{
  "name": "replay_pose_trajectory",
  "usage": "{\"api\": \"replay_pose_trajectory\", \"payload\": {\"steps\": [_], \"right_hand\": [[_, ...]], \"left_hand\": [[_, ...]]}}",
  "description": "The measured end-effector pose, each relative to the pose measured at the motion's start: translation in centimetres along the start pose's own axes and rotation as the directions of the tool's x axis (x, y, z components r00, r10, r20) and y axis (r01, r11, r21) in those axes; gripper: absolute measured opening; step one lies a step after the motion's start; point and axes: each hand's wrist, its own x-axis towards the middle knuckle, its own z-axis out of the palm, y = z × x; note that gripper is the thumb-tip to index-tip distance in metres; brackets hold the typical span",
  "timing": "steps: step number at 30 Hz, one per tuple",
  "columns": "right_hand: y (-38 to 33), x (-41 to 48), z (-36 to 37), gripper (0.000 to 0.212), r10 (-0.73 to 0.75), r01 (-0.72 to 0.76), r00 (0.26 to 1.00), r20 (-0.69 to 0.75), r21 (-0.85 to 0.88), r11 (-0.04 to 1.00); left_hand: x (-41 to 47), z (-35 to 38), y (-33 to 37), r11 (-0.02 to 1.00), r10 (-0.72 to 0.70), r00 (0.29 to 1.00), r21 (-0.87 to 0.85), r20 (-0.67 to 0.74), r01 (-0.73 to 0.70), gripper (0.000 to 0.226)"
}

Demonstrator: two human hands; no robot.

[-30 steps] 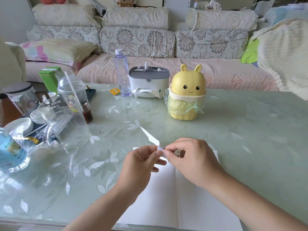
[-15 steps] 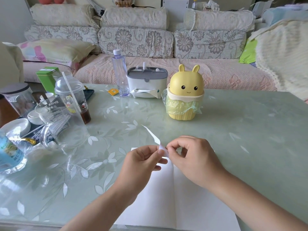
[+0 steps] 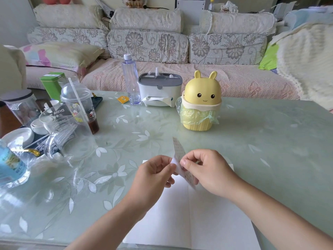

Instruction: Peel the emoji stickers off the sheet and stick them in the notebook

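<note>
The sticker sheet [image 3: 180, 160] is held upright and nearly edge-on between the two hands, its long axis running from a far tip above the fingers down toward the wearer, so that its printed face is turned toward the right hand [image 3: 210, 173]. The left hand [image 3: 154, 175] is closed on the sheet's near-left edge with thumb and fingertips; the right hand is pinched on the sheet just beside it, thumb on the near face. Compared with half a second ago, the sheet is seen tilted more steeply and turned, so that rows of small stickers are now visible where only a thin white sliver was shown. Beneath both hands the open notebook [image 3: 198, 222] is laid flat on the bench [image 3: 261, 141], its blank pages spread toward the wearer. The bench is covered in pale green glass with a leaf pattern. Beyond the hands a yellow rabbit-eared bin [image 3: 200, 103] is set, and behind it a floral sofa [image 3: 147, 44] is seen.
</note>
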Motion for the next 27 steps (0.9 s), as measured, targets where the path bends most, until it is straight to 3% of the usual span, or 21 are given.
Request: {"api": "replay_pose_trajectory", "payload": {"steps": [5,8,10,12,15,17,19,21,23,27], "right_hand": [[0.0,0.3,0.3,0.015,0.146,-0.159,0.987,0.073,0.217,0.963],[0.2,0.5,0.3,0.014,0.174,-0.182,0.983,0.052,0.268,0.946],[0.7,0.7,-0.2,0.014,0.134,-0.122,0.989,-0.058,0.182,0.976],[1.9,0.7,-1.1,0.016,0.023,-0.033,0.987,-0.161,-0.058,0.998],[3.7,0.1,-1.9,0.016,-0.047,0.001,0.987,-0.156,-0.281,0.96],[4.9,-0.4,-2.0,0.013,-0.098,0.036,0.985,-0.142,-0.386,0.922],[6.4,-0.8,-1.8,0.01,-0.24,0.135,0.96,-0.145,-0.514,0.847],[7.8,-0.9,-1.5,0.013,-0.412,0.262,0.903,-0.125,-0.599,0.756],[9.0,-0.9,-1.0,0.013,-0.546,0.354,0.83,-0.112,-0.649,0.673],[10.2,-0.7,-0.3,0.018,-0.672,0.393,0.729,-0.13,-0.725,0.566]], "left_hand": [[0.4,-0.1,-0.6,0.991,-0.014,0.998,0.128,-0.068,0.023,0.015],[0.8,-0.4,-0.8,0.965,-0.024,0.985,0.255,-0.169,0.068,0.015],[1.2,-1.0,-1.0,0.916,-0.016,0.971,0.385,-0.24,0.11,0.015],[1.6,-1.8,-1.4,0.806,0.038,0.966,0.579,-0.256,0.122,0.012],[2.3,-2.3,-2.3,0.687,0.154,0.958,0.724,-0.241,0.071,0.019],[2.8,-2.1,-2.7,0.64,0.274,0.947,0.767,-0.169,-0.048,0.026],[3.0,-1.6,-2.8,0.575,0.36,0.932,0.78,0.029,-0.246,0.028],[3.0,-1.0,-3.0,0.467,0.355,0.91,0.803,0.212,-0.37,0.03],[2.9,-0.3,-3.3,0.387,0.32,0.906,0.834,0.277,-0.392,0.033],[3.0,0.4,-3.6,0.347,0.256,0.922,0.863,0.29,-0.368,0.036]]}}
